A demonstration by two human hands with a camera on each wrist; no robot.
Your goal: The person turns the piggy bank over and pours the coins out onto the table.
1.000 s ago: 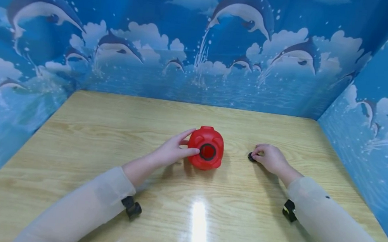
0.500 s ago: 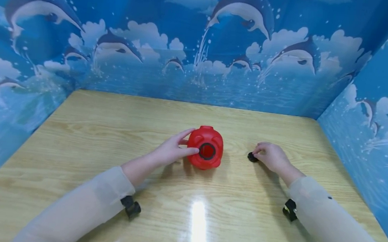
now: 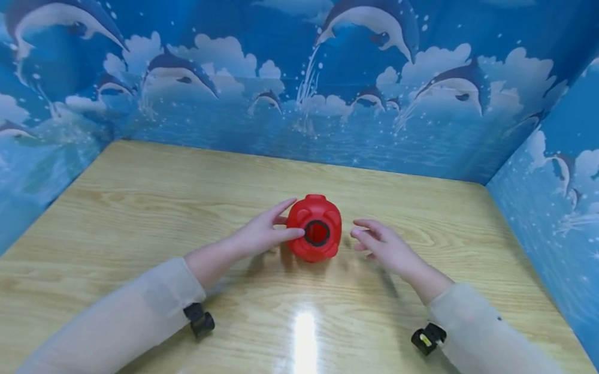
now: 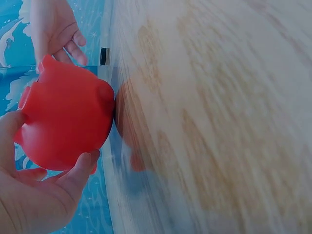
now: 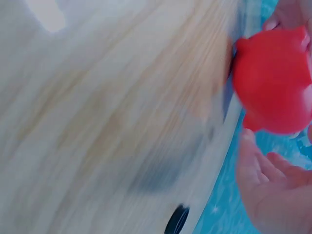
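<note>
A red piggy bank (image 3: 327,251) lies on the table with its round, dark-rimmed opening facing up. My left hand (image 3: 262,229) grips its left side, the thumb beside the rim and the fingers spread round the back. To the right of the bank hovers my right hand (image 3: 392,251), holding nothing, its fingers loosely extended a short way from the red side. A small round black stopper (image 5: 176,220) sits on the table in the right wrist view; the left wrist view shows it too. In the head view the right hand hides it.
The wooden table (image 3: 170,180) reflects a bright light strip near its front. Blue dolphin-print curtains (image 3: 221,101) stand along its back and sides. Black wrist cameras are strapped below both sleeves.
My right hand has let go of the black stopper and moved left toward the piggy bank, its fingers loosening. The left hand keeps its grip, and the bank stays in place.
</note>
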